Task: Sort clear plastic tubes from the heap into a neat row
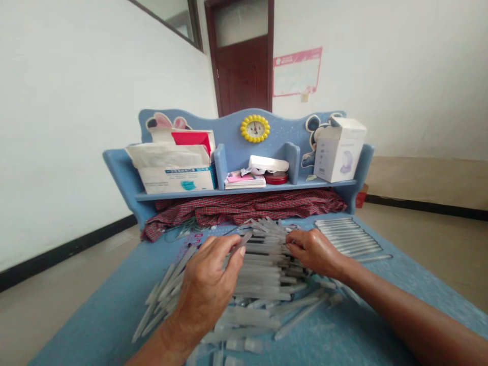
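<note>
Pinching translucent pen tube [247, 237] in left hand [208, 279] above tube pile [263, 274] on worktop [343, 338]; cannot tell grip of curled right hand [314, 250]. Might scatter pile by brushing loose edge tubes [163, 292] with left wrist [173, 328].

white-and-blue box [157, 180] reads "50" (its other characters blurred)

Landmark: yellow-rimmed clock [255, 128], smooth, plastic-looking, slight gloss. Well below it, pen barrels [263, 274]: translucent plastic, frosted, mostly matt. Beneath these, blue tabletop [110, 310]: mottled, dull sheen. Between clock and pen barrels, plaid cloth [244, 206]: woven, crumpled, matt. Lower left of clock, mask box [179, 178]: printed card. Lower right, white carton [339, 152]: smooth card; nearer, red round case [276, 178]: glossy, metal or plastic unclear. Above clock, door [243, 76]: wood-look, faint sheen.
</note>
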A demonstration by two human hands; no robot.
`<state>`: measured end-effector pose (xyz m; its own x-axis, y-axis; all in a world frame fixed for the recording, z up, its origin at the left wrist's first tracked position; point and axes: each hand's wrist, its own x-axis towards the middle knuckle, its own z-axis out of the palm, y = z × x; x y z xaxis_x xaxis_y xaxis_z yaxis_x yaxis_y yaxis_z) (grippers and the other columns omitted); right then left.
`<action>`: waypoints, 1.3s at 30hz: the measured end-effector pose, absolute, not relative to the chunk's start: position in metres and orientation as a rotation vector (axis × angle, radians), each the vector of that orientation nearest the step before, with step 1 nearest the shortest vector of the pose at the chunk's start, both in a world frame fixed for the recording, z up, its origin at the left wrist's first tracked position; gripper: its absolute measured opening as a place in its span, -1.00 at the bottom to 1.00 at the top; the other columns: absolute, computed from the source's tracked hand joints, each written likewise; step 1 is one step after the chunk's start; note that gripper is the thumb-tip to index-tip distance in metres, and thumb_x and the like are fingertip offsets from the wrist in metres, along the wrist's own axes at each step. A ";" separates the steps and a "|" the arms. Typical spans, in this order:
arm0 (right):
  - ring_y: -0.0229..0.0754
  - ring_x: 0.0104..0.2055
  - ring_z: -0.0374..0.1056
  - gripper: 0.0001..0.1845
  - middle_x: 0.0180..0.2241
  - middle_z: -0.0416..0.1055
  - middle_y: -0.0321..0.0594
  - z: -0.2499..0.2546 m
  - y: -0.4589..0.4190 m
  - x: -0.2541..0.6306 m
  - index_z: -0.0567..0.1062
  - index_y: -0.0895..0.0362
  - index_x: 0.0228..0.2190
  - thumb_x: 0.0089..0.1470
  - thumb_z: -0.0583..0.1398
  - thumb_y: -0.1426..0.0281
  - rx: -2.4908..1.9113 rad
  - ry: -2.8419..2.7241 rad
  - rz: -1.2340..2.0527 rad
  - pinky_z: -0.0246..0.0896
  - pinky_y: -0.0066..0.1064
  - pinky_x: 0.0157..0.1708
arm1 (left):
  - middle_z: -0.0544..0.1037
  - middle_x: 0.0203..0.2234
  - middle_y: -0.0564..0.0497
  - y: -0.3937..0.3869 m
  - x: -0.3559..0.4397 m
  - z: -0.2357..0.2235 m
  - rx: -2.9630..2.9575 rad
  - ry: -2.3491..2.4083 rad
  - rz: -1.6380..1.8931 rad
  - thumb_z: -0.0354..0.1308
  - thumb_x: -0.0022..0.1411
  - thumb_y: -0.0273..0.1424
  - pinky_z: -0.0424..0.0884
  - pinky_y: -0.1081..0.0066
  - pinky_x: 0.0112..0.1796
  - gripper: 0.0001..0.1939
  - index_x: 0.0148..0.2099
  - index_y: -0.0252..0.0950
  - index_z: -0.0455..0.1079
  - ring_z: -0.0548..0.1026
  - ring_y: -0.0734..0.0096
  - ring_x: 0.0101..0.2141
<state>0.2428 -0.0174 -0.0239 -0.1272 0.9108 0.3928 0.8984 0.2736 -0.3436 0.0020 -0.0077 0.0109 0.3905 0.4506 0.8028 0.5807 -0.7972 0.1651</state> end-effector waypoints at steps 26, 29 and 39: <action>-0.44 -0.81 0.07 -0.79 -0.77 0.31 -0.37 -0.003 -0.040 0.261 0.41 0.18 -0.53 -0.09 0.29 0.32 -0.944 -1.063 0.949 -0.11 -0.64 -0.82 | 0.52 -0.39 -0.06 0.004 -0.006 0.006 -2.688 -1.009 -0.890 -0.02 0.25 -0.52 0.39 0.25 -0.28 -0.84 -0.21 -0.35 0.39 0.44 0.24 -0.33; -0.44 -0.81 0.06 -0.79 -0.77 0.31 -0.37 -0.004 -0.041 0.260 0.40 0.18 -0.53 -0.08 0.29 0.32 -0.953 -1.074 0.961 -0.11 -0.63 -0.82 | 0.52 -0.40 -0.05 0.002 -0.004 0.005 -2.714 -0.996 -0.876 -0.02 0.25 -0.53 0.39 0.27 -0.29 -0.84 -0.21 -0.35 0.39 0.44 0.25 -0.33; -0.40 -0.81 0.09 -0.82 -0.75 0.34 -0.37 -0.006 -0.041 0.258 0.41 0.18 -0.49 -0.07 0.27 0.32 -0.946 -1.146 0.943 -0.07 -0.59 -0.82 | 0.53 -0.40 -0.07 -0.002 -0.002 0.006 -2.785 -0.905 -0.788 -0.05 0.25 -0.49 0.39 0.30 -0.29 -0.80 -0.26 -0.33 0.41 0.45 0.27 -0.33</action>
